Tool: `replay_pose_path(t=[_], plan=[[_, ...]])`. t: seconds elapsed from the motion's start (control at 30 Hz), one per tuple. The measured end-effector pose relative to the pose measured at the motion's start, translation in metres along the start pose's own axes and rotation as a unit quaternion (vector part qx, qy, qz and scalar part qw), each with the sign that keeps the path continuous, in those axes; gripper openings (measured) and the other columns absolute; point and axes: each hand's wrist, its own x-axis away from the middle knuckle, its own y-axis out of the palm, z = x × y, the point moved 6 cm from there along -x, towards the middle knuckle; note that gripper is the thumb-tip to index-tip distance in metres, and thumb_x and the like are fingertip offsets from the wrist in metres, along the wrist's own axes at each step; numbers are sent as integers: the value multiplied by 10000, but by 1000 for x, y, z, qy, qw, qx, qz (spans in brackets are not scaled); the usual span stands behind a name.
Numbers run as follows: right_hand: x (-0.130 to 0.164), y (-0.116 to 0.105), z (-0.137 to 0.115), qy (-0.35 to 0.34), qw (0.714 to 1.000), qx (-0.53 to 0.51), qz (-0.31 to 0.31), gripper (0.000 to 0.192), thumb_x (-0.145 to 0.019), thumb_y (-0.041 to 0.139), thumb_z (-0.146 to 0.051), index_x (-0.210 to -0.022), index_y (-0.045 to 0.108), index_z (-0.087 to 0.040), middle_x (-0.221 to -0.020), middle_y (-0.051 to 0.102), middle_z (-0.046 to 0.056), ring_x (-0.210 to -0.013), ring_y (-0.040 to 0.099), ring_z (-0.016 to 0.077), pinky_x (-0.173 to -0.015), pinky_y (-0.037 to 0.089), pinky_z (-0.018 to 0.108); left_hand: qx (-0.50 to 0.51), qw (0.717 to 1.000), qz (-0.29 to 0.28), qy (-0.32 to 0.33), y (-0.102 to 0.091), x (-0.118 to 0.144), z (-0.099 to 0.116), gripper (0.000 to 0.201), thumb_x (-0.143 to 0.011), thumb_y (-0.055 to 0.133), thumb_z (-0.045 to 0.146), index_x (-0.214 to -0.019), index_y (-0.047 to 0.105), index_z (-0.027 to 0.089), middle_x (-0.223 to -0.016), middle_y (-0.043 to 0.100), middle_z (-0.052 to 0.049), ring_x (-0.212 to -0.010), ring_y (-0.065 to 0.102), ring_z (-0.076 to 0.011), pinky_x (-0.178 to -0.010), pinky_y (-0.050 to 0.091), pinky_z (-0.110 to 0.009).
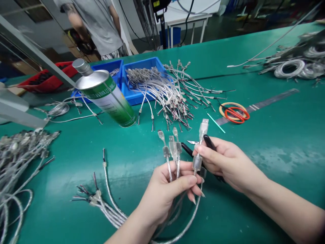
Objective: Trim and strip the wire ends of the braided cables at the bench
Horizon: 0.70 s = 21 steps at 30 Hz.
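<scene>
At the near centre of the green table (254, 142) | left hand (162, 193) clenched around a bunch of USB cables (173, 150), plugs up | right hand (228, 162) pinching one USB plug (200, 142) just right of the bunch, black-handled cutters (209, 142) in the palm | step, judged: sorting plugs; next calls for steady alignment.

My cables (177, 234) look silvery under glossy clear plastic, with translucent plastic plugs (173, 149); the can (106, 96) is shiny metal, the desk (279, 135) matt green, scuffed pale.
</scene>
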Motion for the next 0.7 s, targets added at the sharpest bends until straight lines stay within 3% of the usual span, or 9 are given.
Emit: replay_pose_path(t=[0.13,0.23,0.33,0.43,0.5,0.6,0.7], plan=[[3,4,-3,4,997,63,-33,349,-910,533,-503,-986,548,-163,-536,280,-97,-444,210,59,-399,191,186,-2,999,37,8,-5,-2,2,155,-728,728,117,-875,677,112,-713,722,-62,-539,645,-104,-456,485,-145],[11,16,-7,14,988,124,-94,350,-976,408,-468,-1196,467,-202,-628,438,-53,-534,404,94,-502,338,210,-28,997,58,31,-7,-3,6,122,-735,726,140,-841,671,112,-651,700,-42,-502,611,-92,-428,459,-142],[17,26,-12,-19,967,212,-138,272,-1009,328,-400,-1180,442,-222,-828,594,16,-756,561,149,-695,426,270,-67,995,54,48,-5,-3,7,103,-748,720,177,-813,678,107,-559,653,-15,-449,558,-77,-418,440,-147],[13,18,-21,-102,936,332,-60,286,-1008,305,-372,-1002,537,-205,-837,615,35,-756,567,172,-693,405,294,-91,994,46,43,-3,-2,4,138,-750,722,194,-875,710,138,-639,689,-22,-521,605,-93,-481,467,-167],[7,6,-23,-120,914,388,6,322,-1001,311,-382,-941,571,-202,-778,614,30,-689,556,175,-647,388,300,-125,988,63,59,-7,-1,6,140,-760,715,205,-897,727,179,-770,722,-29,-675,655,-121,-630,507,-205],[-1,-17,-24,-89,888,439,104,355,-964,383,-471,-1143,541,-208,-710,607,18,-612,535,189,-600,376,312,-226,962,105,113,-14,1,14,113,-785,698,265,-874,736,208,-953,710,-24,-922,622,-155,-850,450,-239],[-1,-36,-30,-88,866,448,205,527,-902,493,-527,-1308,458,-192,-759,589,41,-662,534,208,-592,369,313,-262,954,96,110,-14,2,16,250,-879,554,399,-894,727,220,-870,682,-15,-870,586,-148,-825,417,-241]])
